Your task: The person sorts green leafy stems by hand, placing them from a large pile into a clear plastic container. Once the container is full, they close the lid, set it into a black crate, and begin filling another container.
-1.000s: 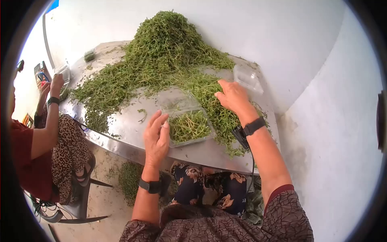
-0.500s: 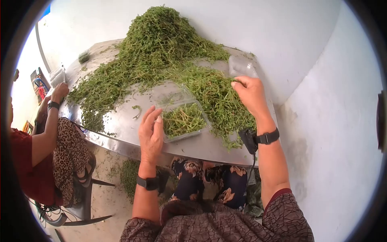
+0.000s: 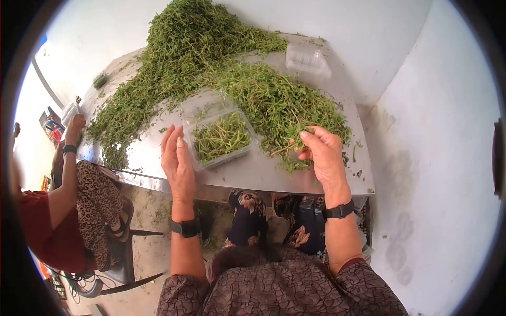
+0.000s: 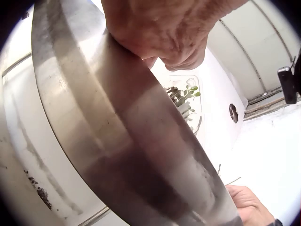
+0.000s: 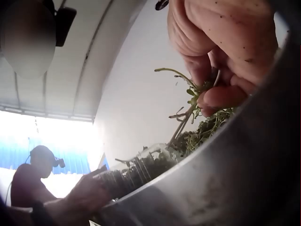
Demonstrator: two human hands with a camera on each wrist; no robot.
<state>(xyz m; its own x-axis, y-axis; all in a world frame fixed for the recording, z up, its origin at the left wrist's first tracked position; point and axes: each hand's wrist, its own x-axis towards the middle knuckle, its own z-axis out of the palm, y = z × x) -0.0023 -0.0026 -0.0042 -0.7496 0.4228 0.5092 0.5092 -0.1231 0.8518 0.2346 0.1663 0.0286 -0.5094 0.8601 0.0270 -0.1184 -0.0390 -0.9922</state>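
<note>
Just left of a clear plastic clamshell box (image 3: 230, 156), my left hand (image 3: 178, 166) has its fingers extended alongside the box's wall. The box's lid (image 3: 197, 105) is folded back, and cut green stems (image 3: 221, 136) lie inside. Over the near edge of the leafy pile (image 3: 279, 100), my right hand (image 3: 328, 158) pinches a few green sprigs (image 5: 188, 104) between thumb and fingers. Their bare stems hang below the fingertips in the right wrist view. In the left wrist view the metal table edge (image 4: 141, 127) hides much of the box.
A tall heap of greens (image 3: 192, 47) covers the back of the metal table (image 3: 153, 150). Stacked clear boxes (image 3: 308, 60) stand at the back right, near the white wall (image 3: 406, 121). Another person (image 3: 58, 210) sits at the left, hands by a clear box (image 3: 70, 111).
My right hand has come back from the pile toward the table's near edge, with sprigs now between its fingers. My left hand stays beside the box. The head view has shifted.
</note>
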